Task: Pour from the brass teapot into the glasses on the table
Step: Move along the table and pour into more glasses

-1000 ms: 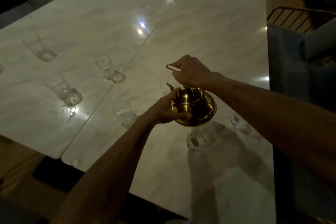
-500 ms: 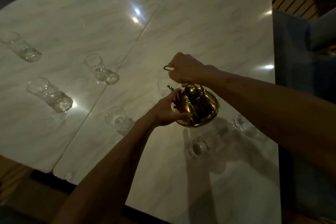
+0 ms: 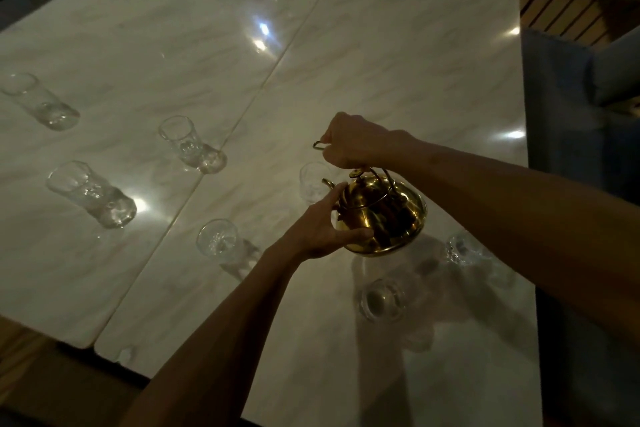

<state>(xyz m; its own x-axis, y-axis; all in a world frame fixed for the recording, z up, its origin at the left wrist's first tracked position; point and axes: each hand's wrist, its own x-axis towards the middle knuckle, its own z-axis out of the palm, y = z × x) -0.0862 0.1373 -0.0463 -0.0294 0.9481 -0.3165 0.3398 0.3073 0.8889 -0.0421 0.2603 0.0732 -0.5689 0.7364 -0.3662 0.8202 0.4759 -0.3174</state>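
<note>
Above the dim, glossy marble table, both hands, left and right, grasp the brass teapot.

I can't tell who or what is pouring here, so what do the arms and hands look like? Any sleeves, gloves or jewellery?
A person's. The left hand and right hand are bare, no gloves; the left forearm and right forearm are uncovered as far as the picture reaches. No watch or bracelet shows at either wrist. Too dim to rule out a thin ring.
</note>
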